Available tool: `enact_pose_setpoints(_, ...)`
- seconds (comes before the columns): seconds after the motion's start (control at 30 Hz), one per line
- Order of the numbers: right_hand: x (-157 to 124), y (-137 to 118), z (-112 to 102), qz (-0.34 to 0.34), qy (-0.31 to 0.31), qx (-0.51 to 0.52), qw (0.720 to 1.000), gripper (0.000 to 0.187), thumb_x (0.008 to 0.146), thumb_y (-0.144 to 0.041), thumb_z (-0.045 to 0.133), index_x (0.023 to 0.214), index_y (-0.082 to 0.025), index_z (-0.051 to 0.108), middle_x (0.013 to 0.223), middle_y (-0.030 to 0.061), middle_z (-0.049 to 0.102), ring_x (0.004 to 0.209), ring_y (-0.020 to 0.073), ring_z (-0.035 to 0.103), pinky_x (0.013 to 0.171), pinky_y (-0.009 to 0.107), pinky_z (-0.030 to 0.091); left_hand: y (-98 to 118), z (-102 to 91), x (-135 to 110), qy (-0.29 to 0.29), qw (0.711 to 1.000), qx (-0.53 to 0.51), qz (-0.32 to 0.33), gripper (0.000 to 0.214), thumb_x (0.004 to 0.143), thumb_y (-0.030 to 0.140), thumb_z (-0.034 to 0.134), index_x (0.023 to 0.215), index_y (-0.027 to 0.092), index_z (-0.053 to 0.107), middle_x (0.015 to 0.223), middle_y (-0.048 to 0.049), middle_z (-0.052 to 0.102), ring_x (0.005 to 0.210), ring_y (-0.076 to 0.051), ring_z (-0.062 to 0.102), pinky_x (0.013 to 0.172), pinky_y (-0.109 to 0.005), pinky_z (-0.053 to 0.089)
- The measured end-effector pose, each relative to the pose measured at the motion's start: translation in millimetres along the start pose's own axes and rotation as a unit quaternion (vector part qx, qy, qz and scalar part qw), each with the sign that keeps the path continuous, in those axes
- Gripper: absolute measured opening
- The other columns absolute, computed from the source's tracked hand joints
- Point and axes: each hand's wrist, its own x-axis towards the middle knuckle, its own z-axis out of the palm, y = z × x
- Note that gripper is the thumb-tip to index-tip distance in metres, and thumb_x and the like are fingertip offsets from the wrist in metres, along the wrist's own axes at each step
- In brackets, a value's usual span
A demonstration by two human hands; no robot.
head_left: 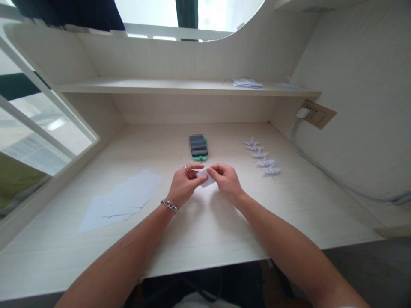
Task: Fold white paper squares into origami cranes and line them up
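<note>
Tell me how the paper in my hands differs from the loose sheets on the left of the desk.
The held paper is a small piece, while the loose sheets are clearly larger. The held paper is pinched in the left hand and right hand; the loose sheets lie flat and overlapping on the desk. Both are plain white.

Green-edged phone (198, 147) on the desk (321, 218), white plug (302, 113) in a wall socket (317, 114) at right, grey cable (324, 171) from the plug, long shelf (160, 85) above the desk.
</note>
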Motion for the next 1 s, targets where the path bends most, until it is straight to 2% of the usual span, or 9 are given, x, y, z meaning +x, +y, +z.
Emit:
enact_pose_setpoints(0.1,0.5,0.8,0.1,0.000,0.011,0.007,1.000,0.028,0.076,-0.045,0.067,0.076,-0.016,0.068,0.071,0.0036,0.068,0.063,0.0165,0.061,0.059,0.027,0.047,0.3,0.8,0.3,0.001,1.000,-0.012,-0.025,0.043,0.059,0.029,0.084,0.094,0.012,0.065,0.061,0.0003,0.067,0.058,-0.015,0.065,0.058,-0.026,0.052)
enact_pose_setpoints(0.2,0.9,1.7,0.2,0.001,0.011,0.016,1.000,0.028,0.075,-0.045,0.068,0.077,-0.016,0.068,0.071,0.0035,0.068,0.063,0.0161,0.061,0.059,0.026,0.047,2.3,1.7,-0.3,0.007,0.999,-0.020,-0.029,0.044,0.058,0.027,0.084,0.094,0.012,0.064,0.062,-0.0002,0.068,0.058,-0.015,0.065,0.058,-0.026,0.052)
enact_pose_setpoints(0.4,1.3,1.6,0.6,0.018,-0.026,0.053,0.998,0.027,0.066,-0.038,0.076,0.078,-0.016,0.067,0.072,0.0035,0.070,0.065,0.0167,0.063,0.063,0.028,0.050,4.9,1.1,-0.4,0.009,0.999,-0.017,-0.040,0.048,0.057,0.027,0.084,0.098,0.011,0.064,0.062,-0.0008,0.068,0.058,-0.014,0.065,0.059,-0.026,0.052)
enact_pose_setpoints(0.5,1.9,-0.4,0.6,0.026,0.000,0.060,0.998,0.028,0.063,-0.039,0.078,0.075,-0.016,0.067,0.071,0.0039,0.070,0.064,0.0169,0.064,0.062,0.029,0.051,3.8,1.1,-0.1,0.009,0.998,-0.023,-0.053,0.049,0.056,0.027,0.085,0.098,0.011,0.065,0.062,-0.0012,0.068,0.060,-0.015,0.066,0.062,-0.027,0.053)
enact_pose_setpoints(0.63,3.4,-2.0,-0.6,0.021,0.040,0.059,0.997,0.027,0.065,-0.039,0.077,0.075,-0.016,0.067,0.072,0.0042,0.070,0.065,0.0165,0.064,0.063,0.029,0.051,2.0,1.5,-0.6,-0.033,0.996,0.007,-0.078,0.031,0.061,0.033,0.082,0.077,0.011,0.069,0.070,-0.0073,0.071,0.064,-0.016,0.066,0.064,-0.029,0.054)
enact_pose_setpoints(0.7,3.9,-1.9,-1.0,0.021,0.049,0.063,0.997,0.026,0.065,-0.038,0.077,0.075,-0.016,0.067,0.072,0.0041,0.070,0.066,0.0165,0.063,0.064,0.029,0.051,1.6,1.3,-0.8,-0.048,0.995,0.020,-0.091,0.028,0.064,0.037,0.080,0.070,0.012,0.069,0.070,-0.0083,0.071,0.063,-0.016,0.066,0.064,-0.029,0.054)
enact_pose_setpoints(1.0,4.3,0.1,-1.0,0.016,0.070,0.073,0.995,0.025,0.065,-0.036,0.077,0.076,-0.016,0.067,0.073,0.0037,0.070,0.067,0.0161,0.064,0.065,0.029,0.051,-0.3,1.8,0.0,-0.037,0.993,0.022,-0.107,0.028,0.065,0.038,0.080,0.070,0.012,0.070,0.070,-0.0080,0.071,0.064,-0.014,0.065,0.063,-0.026,0.051)
